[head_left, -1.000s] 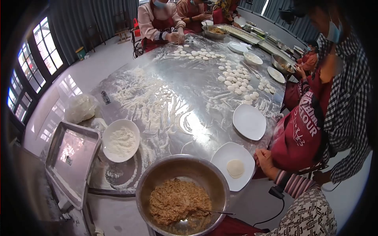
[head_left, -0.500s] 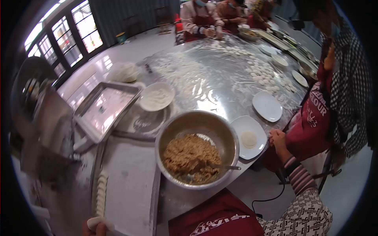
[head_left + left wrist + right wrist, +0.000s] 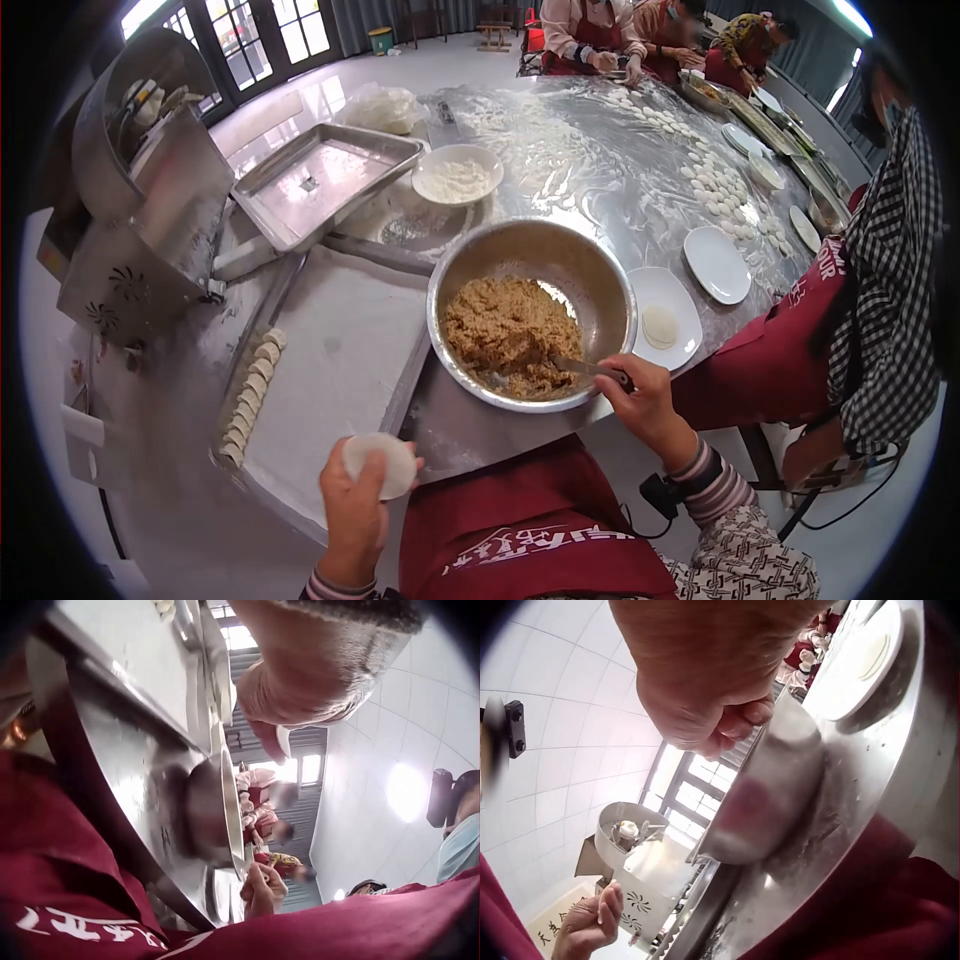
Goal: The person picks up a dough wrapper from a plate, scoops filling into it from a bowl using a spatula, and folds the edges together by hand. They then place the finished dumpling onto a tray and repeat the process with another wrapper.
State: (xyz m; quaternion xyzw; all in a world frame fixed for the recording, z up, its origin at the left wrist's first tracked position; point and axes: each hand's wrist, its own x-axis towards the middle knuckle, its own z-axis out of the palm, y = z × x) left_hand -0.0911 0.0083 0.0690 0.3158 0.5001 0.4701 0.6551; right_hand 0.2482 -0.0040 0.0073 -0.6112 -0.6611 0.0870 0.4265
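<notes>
In the head view my left hand [image 3: 350, 515] holds a round, pale dough wrapper [image 3: 396, 468], the thumb lying across it, near the front of a paper-lined tray. My right hand [image 3: 655, 402] grips the dark handle of a metal utensil [image 3: 572, 364] whose end is buried in brown minced filling [image 3: 505, 320]. A large steel bowl [image 3: 612, 270] contains that filling. Along the tray's left side runs a row of folded dumplings [image 3: 256, 383]. Right of the bowl, a white plate [image 3: 685, 295] bears flat wrappers [image 3: 659, 326].
The lined tray [image 3: 335, 340] lies left of the bowl. Behind it are an empty metal tray [image 3: 310, 185], a bowl of flour [image 3: 458, 176] and a metal machine [image 3: 150, 250]. Another white plate [image 3: 717, 265] and many dough pieces [image 3: 720, 190] lie farther right. People stand around the table.
The view has swung left. My right hand has moved from beside the wrapper plate to the utensil's handle. My left hand, with the wrapper, has come in from the tray's lower left corner.
</notes>
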